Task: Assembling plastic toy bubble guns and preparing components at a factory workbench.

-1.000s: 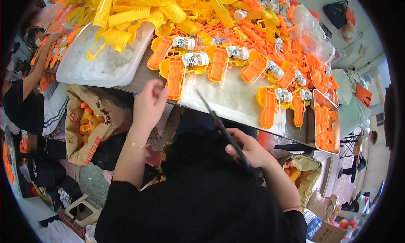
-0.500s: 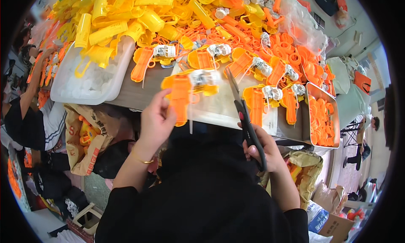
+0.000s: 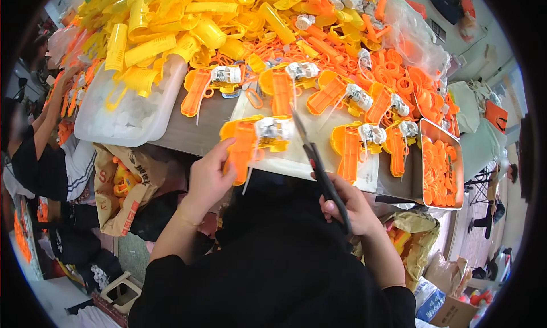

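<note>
while the left hand (image 3: 212, 177) is gripping an orange toy housing (image 3: 244, 148) at the near edge of the white board (image 3: 319, 143), the right hand (image 3: 348, 209) is closing around black scissors (image 3: 319, 165) just right of it; several similar housings beyond appear untrimmed.

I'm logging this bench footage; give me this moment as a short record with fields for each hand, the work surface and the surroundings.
left hand: holds an orange toy shell at the table edge
right hand: grips black scissors, blades pointing up toward the shell
table: more orange shells in rows, yellow parts heaped behind
bin: white, at left, with yellow parts
tray: at right, orange discs
</note>
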